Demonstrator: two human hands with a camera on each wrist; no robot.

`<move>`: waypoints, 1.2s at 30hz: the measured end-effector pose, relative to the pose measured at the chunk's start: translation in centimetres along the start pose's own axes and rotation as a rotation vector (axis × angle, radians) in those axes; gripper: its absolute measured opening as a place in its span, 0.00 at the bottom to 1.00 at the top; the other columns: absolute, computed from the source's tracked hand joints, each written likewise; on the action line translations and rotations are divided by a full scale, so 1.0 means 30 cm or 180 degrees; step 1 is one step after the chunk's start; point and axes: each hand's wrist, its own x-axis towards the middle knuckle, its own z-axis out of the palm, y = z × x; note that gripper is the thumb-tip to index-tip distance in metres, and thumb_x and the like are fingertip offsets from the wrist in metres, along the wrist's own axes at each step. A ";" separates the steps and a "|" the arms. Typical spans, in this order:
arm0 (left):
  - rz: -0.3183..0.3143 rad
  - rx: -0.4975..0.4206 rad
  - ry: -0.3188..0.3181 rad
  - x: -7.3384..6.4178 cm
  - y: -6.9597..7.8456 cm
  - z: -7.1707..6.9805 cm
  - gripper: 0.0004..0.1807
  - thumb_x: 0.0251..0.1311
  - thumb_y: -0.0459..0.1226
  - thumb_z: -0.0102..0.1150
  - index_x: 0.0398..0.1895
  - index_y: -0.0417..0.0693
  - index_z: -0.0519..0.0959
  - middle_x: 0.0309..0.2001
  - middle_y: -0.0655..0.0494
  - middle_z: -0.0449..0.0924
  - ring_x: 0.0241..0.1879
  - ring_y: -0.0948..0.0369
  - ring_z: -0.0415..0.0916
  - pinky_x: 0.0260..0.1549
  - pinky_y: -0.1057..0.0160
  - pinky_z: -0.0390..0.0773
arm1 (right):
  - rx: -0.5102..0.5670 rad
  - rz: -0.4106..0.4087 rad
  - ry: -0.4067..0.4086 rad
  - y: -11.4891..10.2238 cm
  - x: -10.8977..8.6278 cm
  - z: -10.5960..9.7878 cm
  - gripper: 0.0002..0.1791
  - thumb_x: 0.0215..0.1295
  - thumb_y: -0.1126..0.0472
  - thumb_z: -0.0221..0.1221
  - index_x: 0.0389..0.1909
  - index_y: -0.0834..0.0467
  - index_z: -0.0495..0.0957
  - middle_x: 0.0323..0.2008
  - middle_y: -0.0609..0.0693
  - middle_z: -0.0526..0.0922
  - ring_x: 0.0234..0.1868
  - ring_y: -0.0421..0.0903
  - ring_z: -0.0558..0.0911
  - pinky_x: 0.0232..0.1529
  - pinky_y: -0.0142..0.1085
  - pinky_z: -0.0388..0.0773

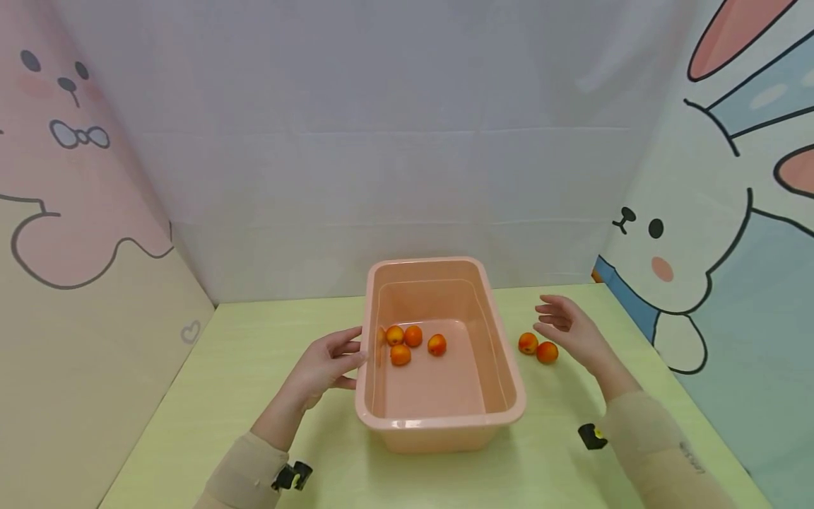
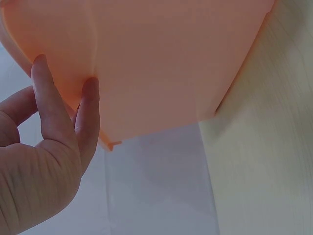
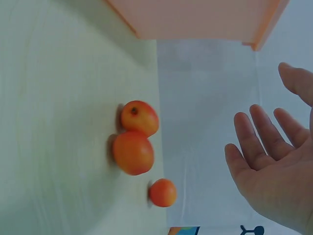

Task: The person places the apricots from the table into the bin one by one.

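Observation:
A pink plastic tub [image 1: 440,423] stands on the table, holding several small orange-red round fruits [image 1: 437,345], most of them grouped toward its left side. My left hand [image 1: 327,364] rests at the tub's left side, its fingertips touching the outer wall below the rim in the left wrist view. To the right of the tub, my right hand [image 1: 569,329] hovers with loosely bent fingers and holds nothing. Just left of it and below, two more fruits [image 1: 547,352] lie side by side on the table. A third loose fruit [image 3: 163,192] shows in the right wrist view.
The pale yellow-green table [image 1: 280,332] meets a white sheet [image 1: 381,177] at its back edge. Cartoon-printed panels stand on both sides, a pink one [image 1: 83,184] at left and one with a rabbit [image 1: 687,261] at right.

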 end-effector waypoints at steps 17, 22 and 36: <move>0.0042 -0.0003 -0.0029 -0.015 0.013 0.001 0.32 0.67 0.31 0.60 0.72 0.34 0.62 0.57 0.34 0.75 0.46 0.46 0.83 0.32 0.51 0.86 | -0.0101 0.0195 0.0138 0.229 -0.017 0.059 0.38 0.68 0.64 0.63 0.71 0.73 0.55 0.65 0.76 0.63 0.64 0.72 0.65 0.66 0.64 0.61; 0.0030 -0.0002 -0.0014 -0.010 0.010 0.001 0.32 0.66 0.31 0.61 0.72 0.34 0.63 0.57 0.34 0.75 0.46 0.47 0.83 0.33 0.51 0.86 | -0.0154 0.0395 0.0054 0.269 -0.016 0.072 0.39 0.68 0.62 0.63 0.71 0.73 0.55 0.66 0.76 0.61 0.64 0.73 0.65 0.65 0.63 0.63; 0.0022 -0.0039 -0.0029 -0.003 0.005 -0.003 0.32 0.66 0.31 0.61 0.72 0.35 0.63 0.57 0.34 0.75 0.46 0.47 0.83 0.33 0.51 0.86 | -0.0409 0.0531 0.0136 0.314 -0.002 0.088 0.34 0.64 0.64 0.66 0.65 0.74 0.62 0.59 0.75 0.69 0.56 0.68 0.72 0.62 0.59 0.68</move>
